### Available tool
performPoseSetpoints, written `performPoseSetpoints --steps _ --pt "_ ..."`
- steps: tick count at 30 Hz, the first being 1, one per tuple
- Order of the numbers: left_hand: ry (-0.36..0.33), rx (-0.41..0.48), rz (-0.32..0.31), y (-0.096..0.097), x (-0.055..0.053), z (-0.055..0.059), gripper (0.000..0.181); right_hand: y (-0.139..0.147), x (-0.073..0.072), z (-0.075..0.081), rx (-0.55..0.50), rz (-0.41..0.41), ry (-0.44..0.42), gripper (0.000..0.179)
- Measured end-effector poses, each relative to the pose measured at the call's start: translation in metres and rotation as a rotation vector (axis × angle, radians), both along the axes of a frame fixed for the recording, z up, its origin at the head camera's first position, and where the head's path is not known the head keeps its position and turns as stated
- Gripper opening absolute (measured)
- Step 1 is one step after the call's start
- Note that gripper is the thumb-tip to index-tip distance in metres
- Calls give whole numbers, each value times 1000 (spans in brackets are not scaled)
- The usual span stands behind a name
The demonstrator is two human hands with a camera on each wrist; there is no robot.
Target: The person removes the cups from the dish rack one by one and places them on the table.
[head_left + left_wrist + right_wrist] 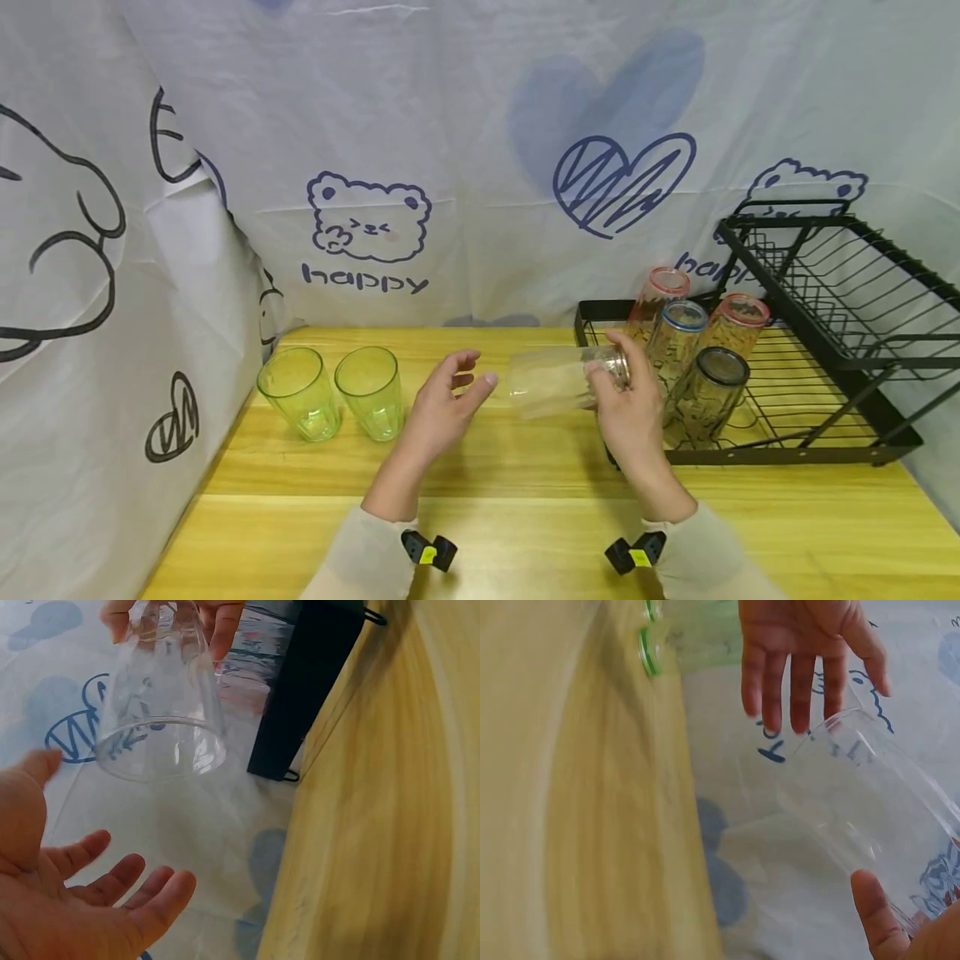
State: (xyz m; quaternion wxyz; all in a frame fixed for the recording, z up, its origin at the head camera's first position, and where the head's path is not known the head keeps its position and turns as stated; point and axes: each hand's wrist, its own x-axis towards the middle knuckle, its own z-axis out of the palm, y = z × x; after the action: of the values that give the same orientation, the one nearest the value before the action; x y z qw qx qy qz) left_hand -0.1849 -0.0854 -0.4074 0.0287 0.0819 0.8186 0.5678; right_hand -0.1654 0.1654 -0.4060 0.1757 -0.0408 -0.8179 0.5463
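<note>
A clear drinking glass (551, 383) lies tilted on its side in the air, its open mouth toward the left. My right hand (626, 400) grips it near the base, thumb on one side and fingers on the other. Left of the mouth, my left hand (450, 400) is held with fingers parted and touches nothing. In the left wrist view the glass (161, 727) hangs beyond the left hand's fingers (112, 892), a gap between them. On the left of the table stand two green glasses (296, 396), mouths up.
A black dish rack (787, 454) with an upper tier stands at the right. On its lower level several glasses sit upside down, among them a dark one (708, 400) and a blue-rimmed one (678, 333). A printed white cloth (480, 125) hangs behind the wooden table (517, 533).
</note>
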Motion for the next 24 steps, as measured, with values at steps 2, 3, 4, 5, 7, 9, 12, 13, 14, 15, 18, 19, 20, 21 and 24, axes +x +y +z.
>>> performPoseSetpoints --steps 2,3,4,5,7,9,12,13,14,15,18,19,20,21,24 --pt "-21 20 -28 2 2 -2 65 -2 3 -4 -105 37 -31 47" --pt "-28 30 -41 3 3 -3 66 -3 4 -5 -164 54 -45 46" --pt "-33 39 -55 3 3 -4 68 -4 5 -7 -227 71 -60 45" --pt "-41 48 -68 4 4 -5 69 -6 6 -8 -283 86 -71 45" --pt "-50 58 -93 6 6 -6 72 -9 8 -10 -390 115 -83 43" --pt "-55 67 -120 7 7 -7 75 -12 8 -12 -472 131 -90 41" --pt "-60 78 -149 8 9 -6 77 -16 9 -16 -574 153 -107 39" --pt "-62 82 -156 9 10 -6 78 -17 10 -17 -604 161 -112 38" --pt "-64 83 -161 9 11 -5 78 -18 10 -18 -633 172 -119 37" --pt "-59 85 -170 10 12 -4 79 -18 10 -19 -650 182 -127 37" --pt "-57 89 -185 11 15 -2 80 -20 13 -22 -692 204 -154 36" --pt "-53 90 -190 12 16 -1 80 -20 13 -23 -703 211 -161 37" --pt "-50 91 -195 12 17 0 80 -21 14 -24 -714 216 -170 37" --pt "-45 92 -200 13 18 1 80 -21 14 -25 -724 221 -175 38" --pt "-40 86 -207 14 21 3 80 -22 16 -28 -749 235 -188 41"
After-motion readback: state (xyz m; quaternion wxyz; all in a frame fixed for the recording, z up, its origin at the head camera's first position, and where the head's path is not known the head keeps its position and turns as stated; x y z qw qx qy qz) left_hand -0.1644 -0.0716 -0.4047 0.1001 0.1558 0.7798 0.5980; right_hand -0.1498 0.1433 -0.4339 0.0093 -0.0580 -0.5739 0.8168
